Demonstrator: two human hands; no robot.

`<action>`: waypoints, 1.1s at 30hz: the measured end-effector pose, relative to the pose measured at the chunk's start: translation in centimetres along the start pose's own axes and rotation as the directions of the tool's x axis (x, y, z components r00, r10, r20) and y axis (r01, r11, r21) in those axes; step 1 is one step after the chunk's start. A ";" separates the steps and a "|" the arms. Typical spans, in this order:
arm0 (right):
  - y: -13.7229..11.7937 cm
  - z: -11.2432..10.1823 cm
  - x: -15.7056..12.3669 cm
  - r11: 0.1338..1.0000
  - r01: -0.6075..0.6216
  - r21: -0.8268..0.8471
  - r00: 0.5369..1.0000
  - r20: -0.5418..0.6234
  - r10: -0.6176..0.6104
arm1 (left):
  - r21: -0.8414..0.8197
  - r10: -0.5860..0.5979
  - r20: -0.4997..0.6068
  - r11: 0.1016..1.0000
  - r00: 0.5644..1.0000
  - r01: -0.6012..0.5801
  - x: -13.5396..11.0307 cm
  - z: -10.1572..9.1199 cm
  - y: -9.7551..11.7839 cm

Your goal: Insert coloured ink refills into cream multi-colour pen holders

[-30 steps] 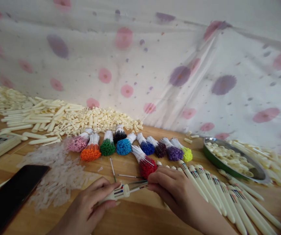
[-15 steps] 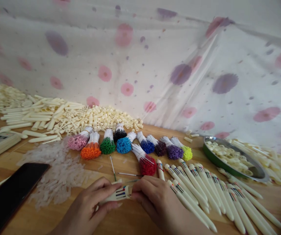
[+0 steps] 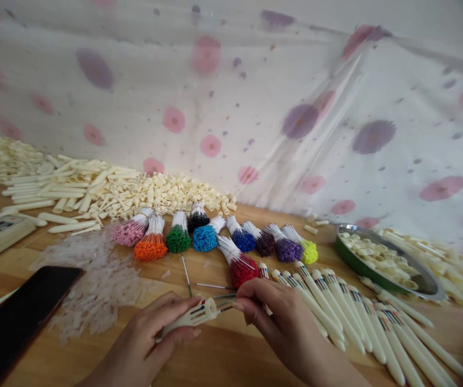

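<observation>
My left hand (image 3: 151, 336) is closed round a cream pen barrel (image 3: 189, 317) low in the middle, its open end pointing right. My right hand (image 3: 280, 317) pinches thin refills (image 3: 225, 305) that stick out of that open end. Just behind lie a red refill bundle (image 3: 241, 266) and two loose refills (image 3: 186, 275) on the wooden table (image 3: 223, 360). A row of assembled cream pens (image 3: 360, 317) lies right of my right hand.
Bundles of coloured refills (image 3: 203, 239) fan across the table's middle. Cream barrels and clips (image 3: 106, 191) are heaped at back left, clear small parts (image 3: 94, 279) and a black phone (image 3: 17, 317) at left. A green-rimmed bowl of clips (image 3: 380, 260) stands at right. A flowered cloth (image 3: 255, 97) hangs behind.
My right hand pushed left up to the barrel's end, then drew back to the right, so refills show between the hands again. My left hand kept hold of the barrel.
</observation>
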State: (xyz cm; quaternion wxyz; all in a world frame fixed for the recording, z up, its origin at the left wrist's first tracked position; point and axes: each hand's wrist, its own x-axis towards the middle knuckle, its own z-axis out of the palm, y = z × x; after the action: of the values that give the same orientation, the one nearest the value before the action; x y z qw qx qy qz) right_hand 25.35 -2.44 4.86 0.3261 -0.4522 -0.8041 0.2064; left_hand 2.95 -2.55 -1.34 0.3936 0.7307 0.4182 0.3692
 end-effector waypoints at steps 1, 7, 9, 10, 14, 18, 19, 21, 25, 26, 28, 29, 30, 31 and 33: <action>0.0 0.4 0.0 0.997 -0.049 0.058 0.999 0.003 0.049 | -0.003 0.004 0.006 1.000 1.000 -0.004 0.0 0.1 0.0; 0.0 2.9 -0.1 0.765 -0.340 0.547 0.933 0.096 0.346 | -0.009 0.021 0.015 1.000 1.000 -0.021 0.2 0.3 0.3; 0.0 3.4 0.0 0.658 -0.390 0.644 0.908 0.149 0.393 | -0.034 -0.006 0.037 0.999 0.999 0.007 0.2 0.3 0.4; 0.0 3.5 0.0 0.620 -0.408 0.670 0.898 0.175 0.403 | -0.046 -0.018 0.046 0.999 0.999 0.020 0.2 0.4 0.4; -0.3 3.4 0.1 0.561 -0.444 0.699 0.887 0.254 0.386 | -0.079 -0.043 0.022 0.996 0.999 0.045 0.2 0.4 0.5; -0.6 2.6 0.2 0.563 -0.476 0.675 0.877 0.315 0.364 | -0.100 -0.087 0.002 0.991 0.996 0.087 0.3 0.4 0.5; -0.7 2.4 0.2 0.569 -0.480 0.668 0.876 0.326 0.357 | -0.104 -0.099 -0.004 0.990 0.995 0.098 0.3 0.4 0.6; -0.7 2.1 0.2 0.586 -0.479 0.653 0.877 0.340 0.338 | -0.108 -0.121 -0.020 0.987 0.993 0.118 0.3 0.3 0.6; -0.3 2.1 0.1 0.661 -0.463 0.591 0.886 0.299 0.354 | -0.086 -0.100 -0.044 0.992 0.994 0.096 0.3 0.2 0.5; -0.2 2.1 0.1 0.678 -0.460 0.573 0.887 0.276 0.369 | -0.086 -0.086 -0.041 0.993 0.995 0.082 0.3 0.2 0.5; -0.1 2.1 0.2 0.701 -0.452 0.551 0.891 0.233 0.391 | -0.095 -0.070 -0.027 0.993 0.997 0.067 0.3 0.1 0.5; -0.1 2.0 0.2 0.707 -0.447 0.547 0.892 0.220 0.394 | -0.102 -0.066 -0.020 0.993 0.998 0.064 0.3 0.0 0.5; -0.1 1.9 0.2 0.712 -0.441 0.546 0.895 0.211 0.393 | -0.108 -0.062 -0.019 0.992 0.998 0.060 0.2 0.0 0.5; -0.1 1.8 0.2 0.719 -0.432 0.544 0.900 0.206 0.384 | -0.113 -0.057 -0.022 0.992 0.998 0.055 0.2 -0.1 0.4; -0.3 1.6 0.2 0.746 -0.394 0.536 0.917 0.182 0.354 | -0.130 -0.050 -0.019 0.990 0.999 0.047 0.2 -0.2 0.3</action>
State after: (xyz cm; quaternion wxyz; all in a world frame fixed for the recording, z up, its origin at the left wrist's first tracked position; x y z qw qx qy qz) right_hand 23.96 -2.53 4.03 0.3687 -0.4802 -0.6107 0.5104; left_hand 2.90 -2.42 -0.96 0.4442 0.6892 0.4152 0.3940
